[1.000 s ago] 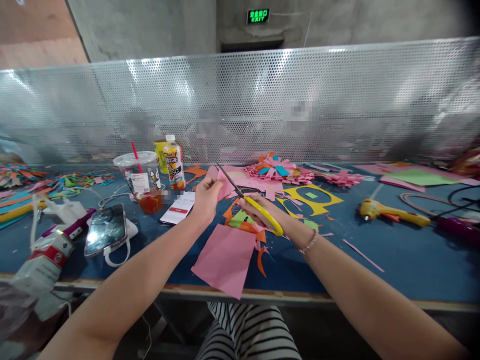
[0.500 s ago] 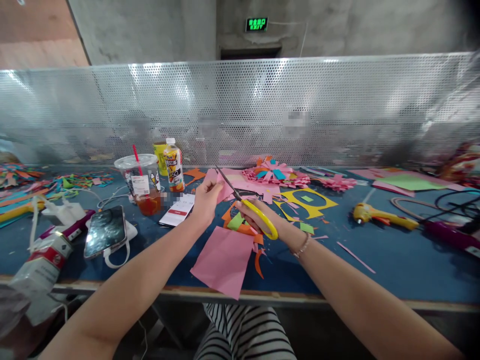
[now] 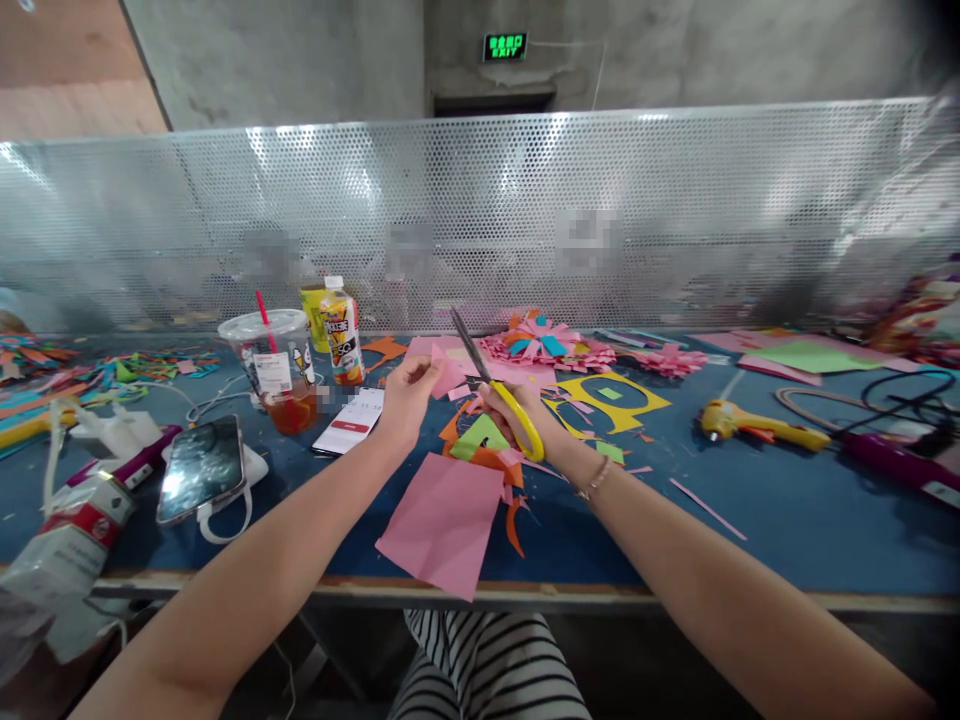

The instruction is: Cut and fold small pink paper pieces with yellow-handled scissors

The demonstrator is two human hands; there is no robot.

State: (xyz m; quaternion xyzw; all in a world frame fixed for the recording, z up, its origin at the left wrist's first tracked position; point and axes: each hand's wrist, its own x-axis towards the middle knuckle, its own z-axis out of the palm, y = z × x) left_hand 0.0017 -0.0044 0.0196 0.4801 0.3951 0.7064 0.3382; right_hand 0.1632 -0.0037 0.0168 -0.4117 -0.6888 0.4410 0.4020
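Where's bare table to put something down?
Mostly bare blue tabletop: between the thin pink paper strip, yellow plastic glue gun and front edge; and between the curved orange paper scrap and right forearm. Colourful paper scraps crowd the right hand.

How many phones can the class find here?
2. The dark-screened phone lies left of and nearer than the drink cup; the white-screened phone lies between that cup and the left hand. Others may be hidden.

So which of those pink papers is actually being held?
The small pink piece pinched in the left hand, beside the yellow-handled scissors. The large pink sheet near the table's front edge and the pink paper farther back lie unheld.
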